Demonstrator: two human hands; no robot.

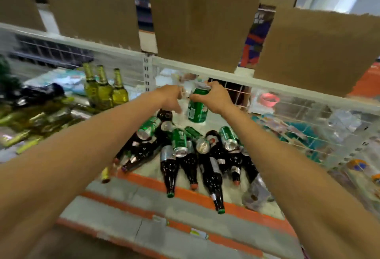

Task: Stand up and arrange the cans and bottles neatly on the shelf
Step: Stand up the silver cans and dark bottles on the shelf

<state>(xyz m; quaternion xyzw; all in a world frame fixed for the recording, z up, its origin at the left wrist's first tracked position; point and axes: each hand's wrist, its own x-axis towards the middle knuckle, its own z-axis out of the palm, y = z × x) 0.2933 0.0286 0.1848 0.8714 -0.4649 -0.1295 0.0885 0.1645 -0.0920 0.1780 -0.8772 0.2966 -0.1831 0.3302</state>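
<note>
Fingers (212, 85) of right hand (214, 99) grip blurry-labelled green can (197, 112)

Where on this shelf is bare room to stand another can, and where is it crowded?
Bare shelf floor shows right of the upright green can that the right hand grips, up to the wire divider; another patch lies between the left hand and the three yellow bottles. The middle and front are crowded with fallen bottles and cans.

Pink bowl (269, 99) behind wire mesh (320, 119), crumpled plastic bag (257, 194) front R, brown panels (205, 26) above.
</note>
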